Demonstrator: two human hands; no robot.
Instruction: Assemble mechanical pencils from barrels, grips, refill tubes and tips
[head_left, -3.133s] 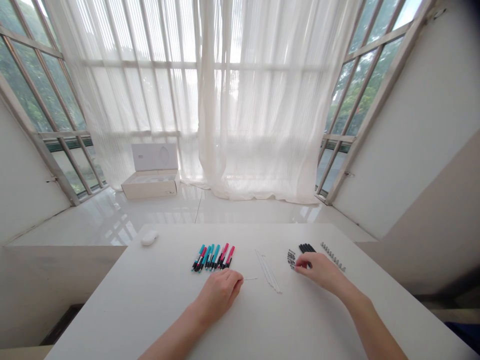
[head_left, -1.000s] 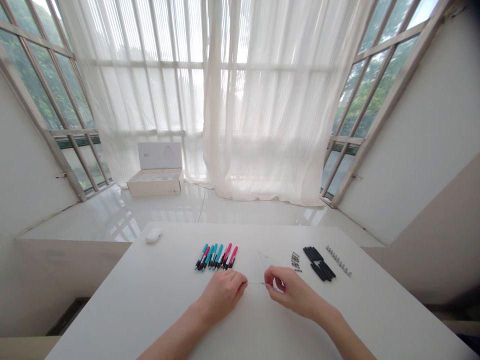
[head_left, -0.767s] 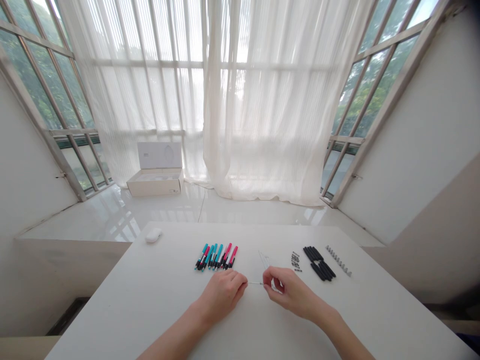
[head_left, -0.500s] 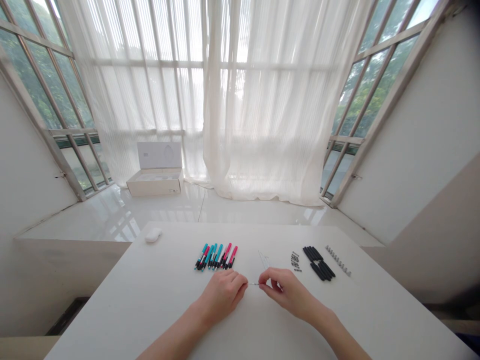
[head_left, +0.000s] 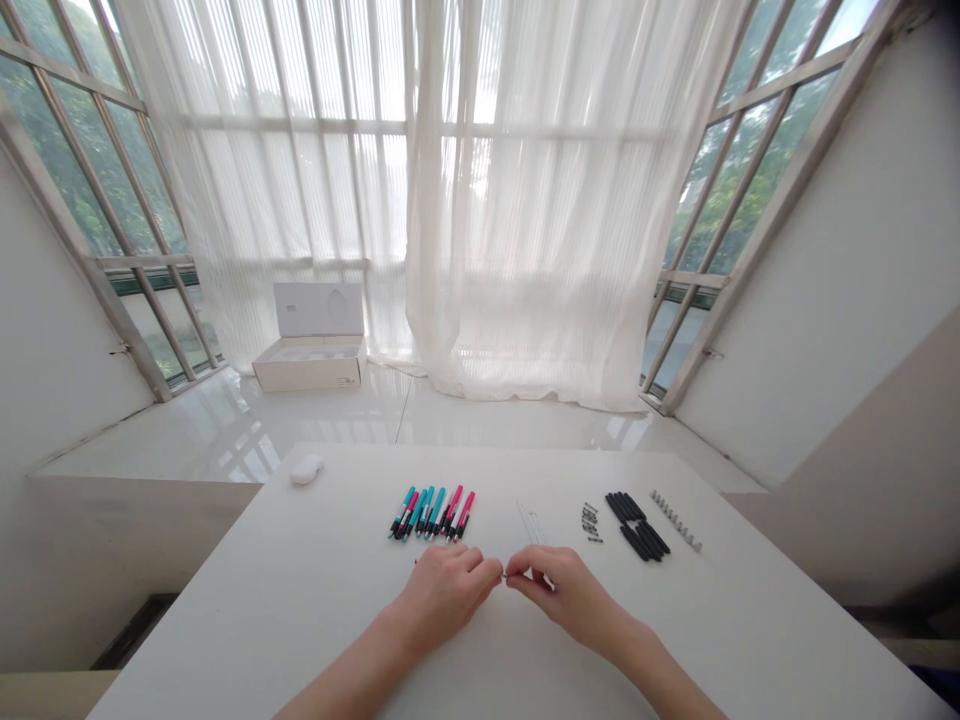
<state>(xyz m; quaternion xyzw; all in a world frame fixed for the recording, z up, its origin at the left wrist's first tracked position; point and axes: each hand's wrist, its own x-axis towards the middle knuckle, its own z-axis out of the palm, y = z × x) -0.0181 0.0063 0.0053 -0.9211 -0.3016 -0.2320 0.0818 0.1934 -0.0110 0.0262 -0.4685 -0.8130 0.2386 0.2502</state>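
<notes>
Pinching: left hand and right hand together on thin rod.
Risk: a slipping pinch could drop it toward pens at 11 o'clock.

The left hand and the right hand met at the fingertips above the counter, pinching a thin white rod; teal and pink markers lay just beyond the left hand.

The left forearm and right forearm are bare and slim, tapering at the wrists into a narrow left hand and right hand with slender fingers.
</notes>
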